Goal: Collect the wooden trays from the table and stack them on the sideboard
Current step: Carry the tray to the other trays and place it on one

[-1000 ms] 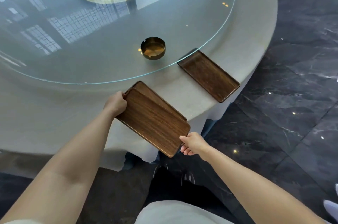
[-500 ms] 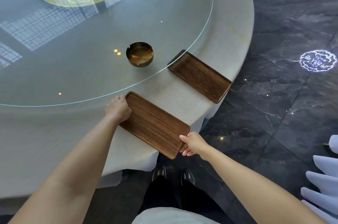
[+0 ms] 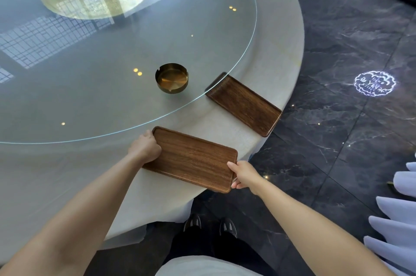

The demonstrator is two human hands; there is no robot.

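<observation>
Both hands grip the near tray (image 3: 193, 158) by its short ends at the table (image 3: 225, 122) edge: left hand (image 3: 145, 147) closed on the 10 o'clock end, right hand (image 3: 244, 175) pinching the 4 o'clock end. The far tray (image 3: 244, 104) lies toward 1 o'clock, long axis 10-to-4, nearer the right hand, one corner under the glass (image 3: 112, 73).

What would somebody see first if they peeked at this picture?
Probably the dark brown rectangular wooden tray at the near edge of the round white-clothed table, with the left hand and right hand each keeping a grip on one end. Next, the shiny round brass ashtray on the big glass turntable, and a second brown wooden tray lying to its right, one corner tucked under the glass.
</observation>
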